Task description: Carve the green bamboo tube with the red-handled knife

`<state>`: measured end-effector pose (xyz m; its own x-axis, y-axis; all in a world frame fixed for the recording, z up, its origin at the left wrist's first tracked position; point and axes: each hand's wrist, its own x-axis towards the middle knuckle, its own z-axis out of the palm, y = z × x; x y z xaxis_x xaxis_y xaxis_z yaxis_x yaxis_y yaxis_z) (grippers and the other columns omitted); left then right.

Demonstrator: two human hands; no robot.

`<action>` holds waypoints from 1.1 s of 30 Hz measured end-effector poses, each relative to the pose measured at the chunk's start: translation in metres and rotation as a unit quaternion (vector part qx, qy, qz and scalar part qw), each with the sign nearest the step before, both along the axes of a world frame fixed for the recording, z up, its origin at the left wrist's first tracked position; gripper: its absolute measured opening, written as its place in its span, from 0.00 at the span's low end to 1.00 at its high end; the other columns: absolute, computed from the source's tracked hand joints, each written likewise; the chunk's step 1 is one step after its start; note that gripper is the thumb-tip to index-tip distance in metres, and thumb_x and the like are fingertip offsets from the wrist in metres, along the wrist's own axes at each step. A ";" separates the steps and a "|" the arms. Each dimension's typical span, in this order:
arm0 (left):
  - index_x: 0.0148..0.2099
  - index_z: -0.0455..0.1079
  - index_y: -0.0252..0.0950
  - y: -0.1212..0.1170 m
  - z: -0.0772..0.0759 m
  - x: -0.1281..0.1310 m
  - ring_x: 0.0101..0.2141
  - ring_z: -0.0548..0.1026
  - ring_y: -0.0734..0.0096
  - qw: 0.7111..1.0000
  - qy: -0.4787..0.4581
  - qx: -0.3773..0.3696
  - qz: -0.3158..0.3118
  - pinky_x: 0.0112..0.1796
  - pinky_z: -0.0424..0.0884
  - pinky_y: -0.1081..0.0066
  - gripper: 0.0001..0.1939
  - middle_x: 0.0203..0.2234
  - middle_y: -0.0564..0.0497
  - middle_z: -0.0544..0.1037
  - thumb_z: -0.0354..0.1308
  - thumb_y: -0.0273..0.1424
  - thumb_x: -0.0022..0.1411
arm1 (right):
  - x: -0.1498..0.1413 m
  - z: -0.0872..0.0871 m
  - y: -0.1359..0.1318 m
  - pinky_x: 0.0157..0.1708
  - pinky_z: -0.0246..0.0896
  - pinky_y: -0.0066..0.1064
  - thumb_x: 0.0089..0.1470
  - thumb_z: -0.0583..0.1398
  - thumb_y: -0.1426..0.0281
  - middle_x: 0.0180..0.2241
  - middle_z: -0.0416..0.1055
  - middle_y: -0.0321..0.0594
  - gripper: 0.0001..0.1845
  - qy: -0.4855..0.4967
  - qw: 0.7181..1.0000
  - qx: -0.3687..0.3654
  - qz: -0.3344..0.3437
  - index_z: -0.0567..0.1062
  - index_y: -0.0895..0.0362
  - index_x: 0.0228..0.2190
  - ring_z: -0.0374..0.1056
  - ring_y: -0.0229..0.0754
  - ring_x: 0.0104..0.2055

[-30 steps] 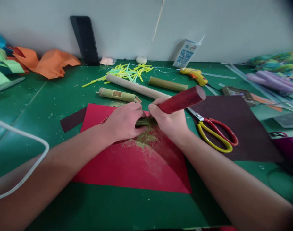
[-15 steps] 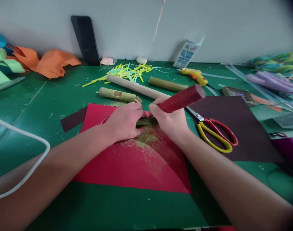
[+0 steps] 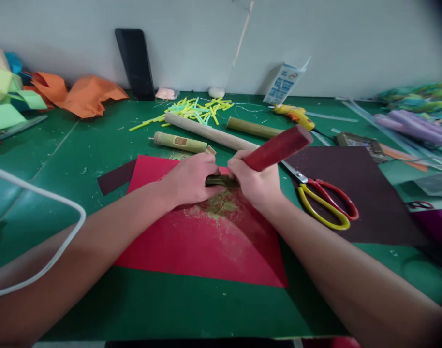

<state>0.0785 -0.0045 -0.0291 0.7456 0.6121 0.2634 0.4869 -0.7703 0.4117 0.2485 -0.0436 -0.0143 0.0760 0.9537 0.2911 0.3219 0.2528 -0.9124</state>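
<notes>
My left hand [image 3: 192, 178] is closed around a short piece of green bamboo [image 3: 221, 181], pressing it over a red sheet of paper [image 3: 206, 249]. My right hand [image 3: 259, 181] grips a tool with a thick red wooden handle [image 3: 279, 149], tilted up to the right; its working end is hidden by my fingers at the bamboo. Greenish shavings and dust [image 3: 221, 207] lie on the paper just below the bamboo. Behind my left hand rests a bamboo tube [image 3: 181, 142] with a square hole cut in it.
Scissors [image 3: 326, 200] with red and yellow handles lie on dark paper [image 3: 373, 203] at right. Farther back are a wooden rod [image 3: 210, 131], another bamboo tube [image 3: 253, 127], cut yellow straws [image 3: 192, 110], a glue gun [image 3: 295, 116] and a leaning black phone [image 3: 136, 65]. A white cable [image 3: 61, 246] arcs over my left forearm.
Both hands keep their grips on the bamboo and the red-handled tool, almost in the same place. The whole view has shifted slightly.
</notes>
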 end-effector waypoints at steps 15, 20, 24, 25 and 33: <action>0.37 0.77 0.32 -0.002 0.001 0.001 0.36 0.72 0.61 1.000 0.007 0.014 0.015 0.37 0.68 0.63 0.10 0.31 0.48 0.71 0.64 0.35 0.59 | -0.002 -0.001 0.006 0.24 0.52 0.30 0.46 0.58 0.72 0.18 0.64 0.32 0.09 -0.026 0.999 0.021 -0.033 0.69 0.55 0.16 0.58 0.34 0.23; 0.38 0.77 0.34 0.000 -0.001 0.000 0.37 0.72 0.62 1.000 -0.008 -0.001 0.003 0.37 0.68 0.63 0.10 0.32 0.49 0.71 0.64 0.37 0.60 | -0.001 0.004 0.004 0.23 0.49 0.31 0.44 0.58 0.72 0.16 0.60 0.30 0.12 -0.030 0.999 -0.011 -0.007 0.66 0.54 0.14 0.55 0.33 0.22; 0.39 0.77 0.32 0.001 -0.001 -0.001 0.37 0.72 0.61 1.000 -0.001 0.003 -0.001 0.37 0.68 0.63 0.12 0.32 0.48 0.71 0.65 0.37 0.60 | 0.000 0.006 0.001 0.22 0.48 0.31 0.43 0.58 0.73 0.15 0.59 0.30 0.12 -0.007 0.999 -0.049 0.013 0.65 0.54 0.13 0.54 0.33 0.21; 0.39 0.77 0.32 0.001 -0.001 -0.001 0.37 0.72 0.61 1.000 0.002 0.011 0.004 0.37 0.68 0.63 0.12 0.32 0.48 0.72 0.65 0.37 0.60 | 0.000 0.006 0.001 0.22 0.49 0.31 0.43 0.57 0.74 0.15 0.59 0.30 0.12 0.005 0.999 -0.043 -0.005 0.65 0.55 0.13 0.54 0.33 0.21; 0.38 0.75 0.34 -0.003 -0.003 0.000 0.39 0.74 0.58 0.997 0.021 0.078 0.014 0.37 0.70 0.61 0.12 0.34 0.46 0.74 0.63 0.39 0.59 | 0.000 0.004 0.006 0.25 0.54 0.31 0.46 0.59 0.73 0.19 0.66 0.32 0.09 -0.005 0.999 -0.030 -0.026 0.68 0.55 0.17 0.60 0.35 0.24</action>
<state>0.0781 -0.0075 -0.0317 0.7414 0.5860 0.3270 0.5226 -0.8098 0.2665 0.2482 -0.0377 -0.0099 0.1229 0.9644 0.2343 0.3416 0.1806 -0.9223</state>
